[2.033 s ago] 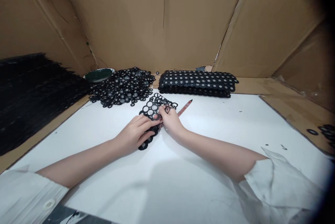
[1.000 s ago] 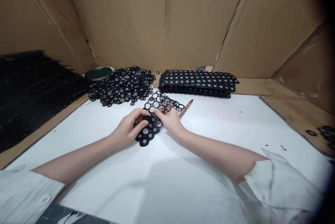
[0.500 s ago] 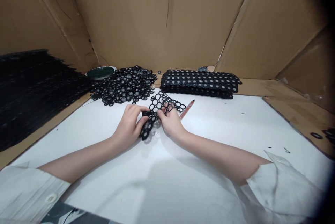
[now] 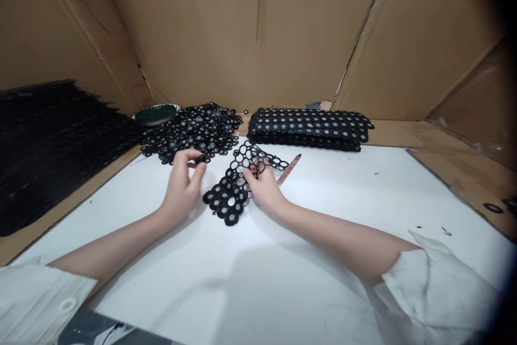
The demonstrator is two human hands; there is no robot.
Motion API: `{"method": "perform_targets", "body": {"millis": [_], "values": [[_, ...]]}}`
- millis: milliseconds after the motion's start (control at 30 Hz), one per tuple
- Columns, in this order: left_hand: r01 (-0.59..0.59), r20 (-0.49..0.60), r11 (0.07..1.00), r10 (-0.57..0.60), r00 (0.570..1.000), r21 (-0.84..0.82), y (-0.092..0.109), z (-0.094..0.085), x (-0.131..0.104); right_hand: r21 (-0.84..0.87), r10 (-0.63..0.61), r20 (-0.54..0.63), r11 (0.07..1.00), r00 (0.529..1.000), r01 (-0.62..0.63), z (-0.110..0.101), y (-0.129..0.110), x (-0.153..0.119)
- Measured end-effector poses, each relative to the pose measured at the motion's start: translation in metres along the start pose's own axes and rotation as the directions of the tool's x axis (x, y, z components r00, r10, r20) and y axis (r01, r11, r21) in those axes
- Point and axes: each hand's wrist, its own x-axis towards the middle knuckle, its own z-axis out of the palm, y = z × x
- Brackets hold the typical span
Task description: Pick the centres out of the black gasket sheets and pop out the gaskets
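Observation:
My right hand (image 4: 264,186) pinches a black openwork mesh of joined rings (image 4: 240,159) between thumb and fingers, at the middle of the white table. Its lower left part, where the rings have pale centres, hangs flat toward me and lies on the table. To the left, at the near edge of a heap of loose black rings (image 4: 194,132), is my left hand (image 4: 182,186). Its thumb and index finger close around a small black ring (image 4: 200,159); the contact is partly hidden. A red pen-like stick with a dark tip (image 4: 290,168) lies beside my right hand.
Behind the mesh lies a folded stack of finished-looking black ring sheet (image 4: 309,124). A bowl of dark green bits (image 4: 156,113) stands behind the heap. A tall black stack (image 4: 60,146) fills the left side. Cardboard walls (image 4: 202,27) enclose the white tabletop (image 4: 343,189).
My left hand has let go of the mesh and moved up and left to the heap's edge. The mesh's lower part has spread out flat. My right hand keeps its hold.

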Motion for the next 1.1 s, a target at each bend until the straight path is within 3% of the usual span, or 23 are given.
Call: {"method": "perform_targets", "body": {"millis": [100, 167, 300, 400, 633, 767, 933, 1100], "values": [[-0.04, 0.261, 0.998, 0.049, 0.964, -0.043, 0.007, 0.001, -0.004, 0.047, -0.009, 0.031, 0.999, 0.999, 0.008, 0.001, -0.001, -0.001], [-0.043, 0.378, 0.998, 0.059, 0.924, -0.05, 0.013, 0.002, -0.008, 0.084, 0.01, 0.046, 0.996, 0.999, -0.014, 0.001, -0.002, -0.001], [-0.072, 0.487, 0.997, 0.08, 0.87, -0.035, 0.017, 0.002, -0.01, 0.158, 0.006, 0.067, 0.987, 0.998, -0.016, 0.003, -0.004, -0.002], [-0.159, 0.53, 0.987, 0.145, 0.836, -0.019, 0.013, 0.003, -0.01, 0.218, 0.044, 0.071, 0.974, 0.996, -0.059, 0.003, -0.008, -0.003], [-0.436, 0.492, 0.896, 0.343, 0.8, 0.083, 0.003, 0.007, -0.012, 0.364, 0.157, 0.112, 0.912, 0.981, -0.188, 0.005, -0.012, -0.004], [-0.586, 0.441, 0.802, 0.485, 0.755, 0.121, 0.002, 0.007, -0.014, 0.358, 0.18, 0.118, 0.91, 0.977, -0.211, 0.005, -0.01, -0.002], [-0.638, 0.418, 0.755, 0.536, 0.734, 0.151, 0.006, 0.008, -0.016, 0.348, 0.181, 0.144, 0.911, 0.973, -0.221, 0.004, -0.009, -0.002], [-0.699, 0.409, 0.695, 0.596, 0.691, 0.169, 0.007, 0.009, -0.015, 0.314, 0.056, 0.315, 0.936, 0.947, -0.159, 0.002, -0.009, -0.001]]}}
